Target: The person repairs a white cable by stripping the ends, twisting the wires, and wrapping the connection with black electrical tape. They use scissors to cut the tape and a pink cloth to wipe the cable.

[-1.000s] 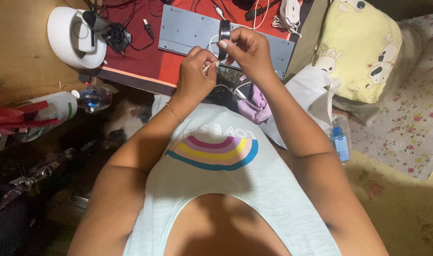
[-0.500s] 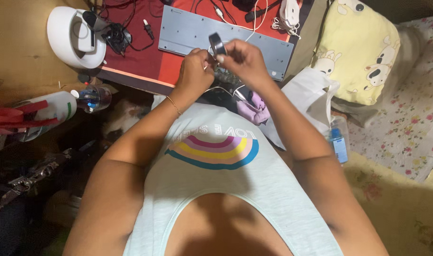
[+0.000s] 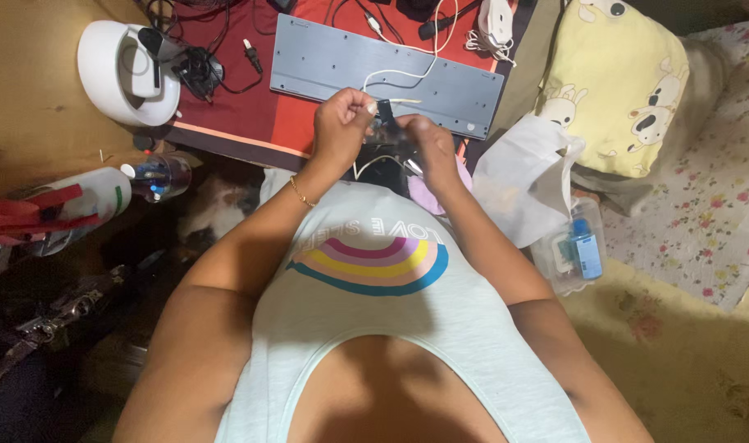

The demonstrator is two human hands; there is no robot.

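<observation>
My left hand (image 3: 342, 125) and my right hand (image 3: 422, 148) meet in front of my chest, both closed around a small dark device (image 3: 384, 129) with a white cable (image 3: 388, 78) running from it. The cable loops back over a grey keyboard (image 3: 374, 64) lying upside down on a red mat (image 3: 288, 123). A thin gold bracelet (image 3: 301, 193) sits on my left wrist. My fingers hide most of the device.
A white round appliance (image 3: 122, 70) and tangled black cords (image 3: 198, 66) lie at the upper left. A plastic bottle (image 3: 157, 175) rests at the left. A yellow pillow (image 3: 612, 78), a white bag (image 3: 526, 176) and a clear pouch (image 3: 573, 250) are on the right.
Both hands have come down from over the keyboard toward my chest, carrying the dark device. The device has turned from upright to lying between my fingers.
</observation>
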